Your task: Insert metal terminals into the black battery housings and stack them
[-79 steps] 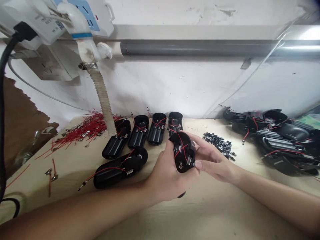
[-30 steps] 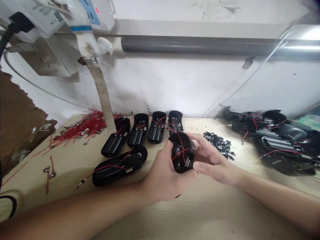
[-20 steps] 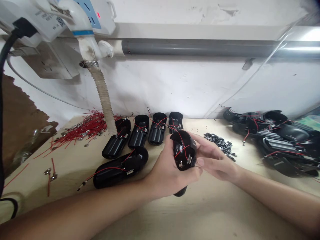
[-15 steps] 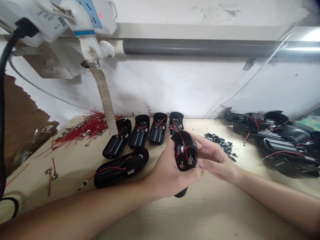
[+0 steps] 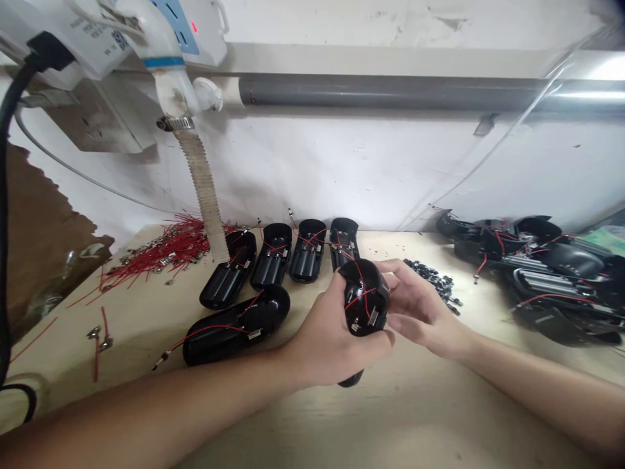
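Note:
My left hand [image 5: 327, 332] is wrapped round a black plastic housing [image 5: 361, 306] with a rounded hollow end. Thin red wires cross inside that hollow, near a small white connector. At the housing's right edge, my right hand [image 5: 420, 309] has its fingers bent against the side, the tips partly hidden behind it; the thumb lies close to the lower right edge. Whether a small part sits between those right fingers is hidden. Left of my hands, a similar black housing [image 5: 219, 335] lies on its side with a red wire trailing out.
Several wired black housings [image 5: 271, 257] stand in a row near the wall. Red wires [image 5: 170, 251] with metal tabs are heaped below a ribbed hose [image 5: 202, 182]. Small black parts [image 5: 434, 283] lie behind my right hand, and more black housings [image 5: 556, 273] are piled at right.
The held housing has turned slightly and shifted a little to the right. My right thumb has drawn slightly away from its edge; my left hand keeps its grip.

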Demonstrator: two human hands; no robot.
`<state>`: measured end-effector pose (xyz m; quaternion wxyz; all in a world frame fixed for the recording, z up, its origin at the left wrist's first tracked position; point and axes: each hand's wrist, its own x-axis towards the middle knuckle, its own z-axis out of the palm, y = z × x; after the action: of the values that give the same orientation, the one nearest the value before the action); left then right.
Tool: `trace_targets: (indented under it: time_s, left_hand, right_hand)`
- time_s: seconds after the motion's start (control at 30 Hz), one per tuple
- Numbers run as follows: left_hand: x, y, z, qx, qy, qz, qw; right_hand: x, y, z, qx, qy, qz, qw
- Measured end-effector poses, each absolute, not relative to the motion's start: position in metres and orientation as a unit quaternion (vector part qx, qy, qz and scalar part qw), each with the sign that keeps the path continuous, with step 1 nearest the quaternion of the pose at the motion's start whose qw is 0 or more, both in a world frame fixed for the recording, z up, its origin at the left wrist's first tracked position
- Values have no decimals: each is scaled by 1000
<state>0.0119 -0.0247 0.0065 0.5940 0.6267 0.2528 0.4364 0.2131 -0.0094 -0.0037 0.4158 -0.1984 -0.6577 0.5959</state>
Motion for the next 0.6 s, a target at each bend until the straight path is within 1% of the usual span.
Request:
trace_targets:
  time_s: [0.37,0.6]
  left_hand:
    - [11,-25,1,642,276,402,591]
    - [10,-25,-1,653,275,415,570]
  right_hand:
    - [215,-10,-7,-195,-664,596,408]
    - [216,-12,-5,-204,-677,577,410]
